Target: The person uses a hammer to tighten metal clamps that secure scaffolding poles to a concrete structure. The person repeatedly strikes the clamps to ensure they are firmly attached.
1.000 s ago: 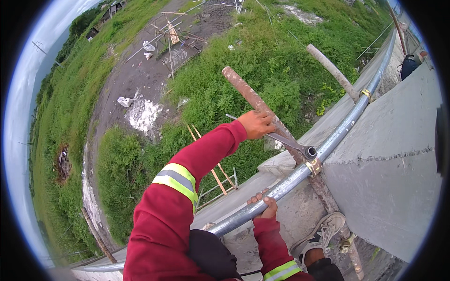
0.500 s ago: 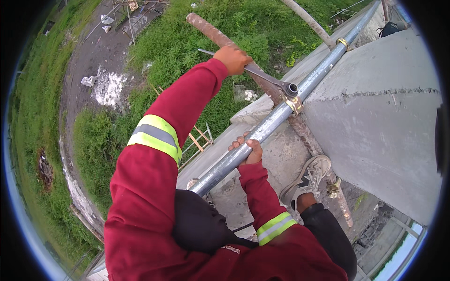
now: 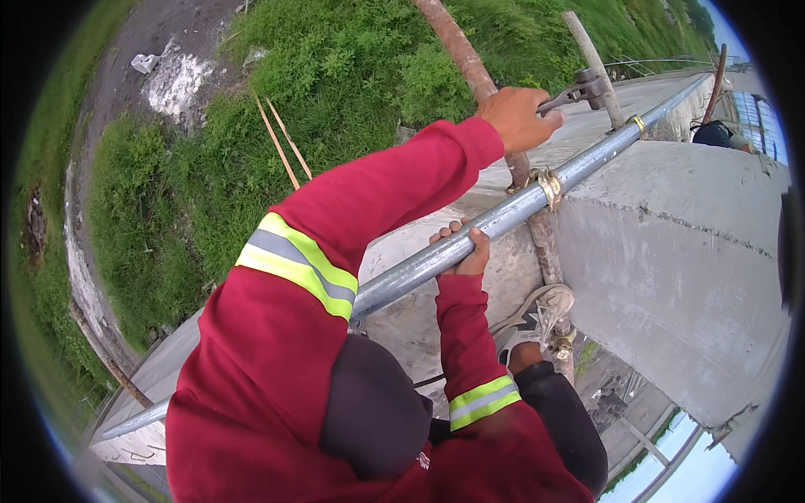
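Note:
My left hand [image 3: 524,121] is closed around the handle of a socket wrench [image 3: 589,87]; the wrench's socket head stands above the pipe, apart from the clamp. A long galvanized steel pipe [image 3: 503,213] runs diagonally from lower left to upper right. Below the wrench, a brass-coloured scaffold clamp [image 3: 549,189] joins it to a rusty pipe [image 3: 457,46] crossing behind. My right hand [image 3: 465,251] grips the galvanized pipe from underneath, left of the clamp, with fingers and thumb wrapped around it.
A concrete block [image 3: 671,251] fills the right side. A second clamp [image 3: 638,126] and a grey pole [image 3: 594,67] stand farther up. My shoe [image 3: 549,310] is beside the rusty pipe, above a lower clamp [image 3: 564,344]. Grass [image 3: 335,92] lies far below at left.
The wrench has come off the clamp and swung up to the right in my left hand. My right hand keeps its grip on the pipe. The view has shifted.

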Motion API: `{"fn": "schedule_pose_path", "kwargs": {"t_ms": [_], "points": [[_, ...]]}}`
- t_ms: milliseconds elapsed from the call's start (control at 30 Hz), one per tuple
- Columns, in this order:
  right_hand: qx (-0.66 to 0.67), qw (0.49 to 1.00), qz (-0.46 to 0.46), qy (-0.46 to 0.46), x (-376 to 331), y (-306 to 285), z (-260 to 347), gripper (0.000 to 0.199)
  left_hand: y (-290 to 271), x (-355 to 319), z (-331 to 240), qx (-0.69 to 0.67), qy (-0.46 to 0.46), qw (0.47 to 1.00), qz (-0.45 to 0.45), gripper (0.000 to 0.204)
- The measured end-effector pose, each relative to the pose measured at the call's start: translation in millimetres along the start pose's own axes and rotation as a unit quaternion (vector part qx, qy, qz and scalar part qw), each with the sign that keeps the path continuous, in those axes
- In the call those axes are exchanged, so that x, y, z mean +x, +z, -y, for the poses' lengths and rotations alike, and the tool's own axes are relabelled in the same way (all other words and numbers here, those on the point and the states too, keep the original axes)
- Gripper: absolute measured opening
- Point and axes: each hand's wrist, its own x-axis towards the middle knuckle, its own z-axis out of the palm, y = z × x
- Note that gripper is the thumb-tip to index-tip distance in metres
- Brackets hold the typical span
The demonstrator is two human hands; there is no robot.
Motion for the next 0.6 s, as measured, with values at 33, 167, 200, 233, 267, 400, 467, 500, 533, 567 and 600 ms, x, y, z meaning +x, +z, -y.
{"fn": "schedule_pose_path", "kwargs": {"t_ms": [33, 167, 200, 233, 267, 400, 467, 500, 533, 567, 600], "points": [[-0.016, 1.0, -0.022, -0.003, -1.7, -0.2, 0.7, 0.04, -8.4, -5.0, 0.0, -0.007, -0.026, 1.0, 0.001, 0.036], [-0.082, 0.996, -0.033, -0.015, -3.4, -1.6, 5.8, 0.041, -52.5, -44.2, 35.5, 0.184, 0.056, 0.978, -0.083, 0.045], [-0.089, 0.995, -0.034, -0.012, -2.6, -2.6, 6.9, 0.041, -62.0, -55.6, 51.1, 0.176, -0.046, 0.983, 0.011, 0.042], [-0.098, 0.994, -0.041, -0.006, -2.0, -4.3, 8.3, 0.04, -73.4, -71.7, 69.4, 0.167, -0.143, 0.969, 0.112, 0.039], [-0.098, 0.995, -0.035, -0.004, -1.5, -5.8, 9.0, 0.041, -80.0, -90.5, 85.3, 0.103, -0.157, 0.971, 0.149, 0.034], [-0.091, 0.996, -0.006, 0.021, 1.9, -10.3, 11.6, 0.044, -84.0, -141.9, 125.8, -0.278, -0.238, 0.903, 0.226, 0.033], [-0.092, 0.995, -0.003, 0.022, 2.2, -10.7, 12.3, 0.045, -77.8, -156.9, 131.0, -0.427, -0.163, 0.862, 0.22, 0.036], [-0.091, 0.996, -0.005, 0.024, 1.9, -10.4, 12.2, 0.045, -73.4, -161.5, 131.3, -0.505, -0.171, 0.821, 0.204, 0.036], [-0.091, 0.996, -0.01, 0.024, 1.3, -9.8, 12.1, 0.044, -68.5, -163.4, 131.7, -0.629, -0.208, 0.726, 0.183, 0.035], [-0.091, 0.996, -0.015, 0.021, 0.6, -9.0, 11.5, 0.044, -64.0, -165.6, 132.4, -0.687, -0.253, 0.667, 0.139, 0.035], [-0.09, 0.996, -0.021, 0.019, -0.2, -8.0, 10.6, 0.045, -58.2, -164.0, 134.6, -0.703, -0.265, 0.648, 0.121, 0.036]]}}
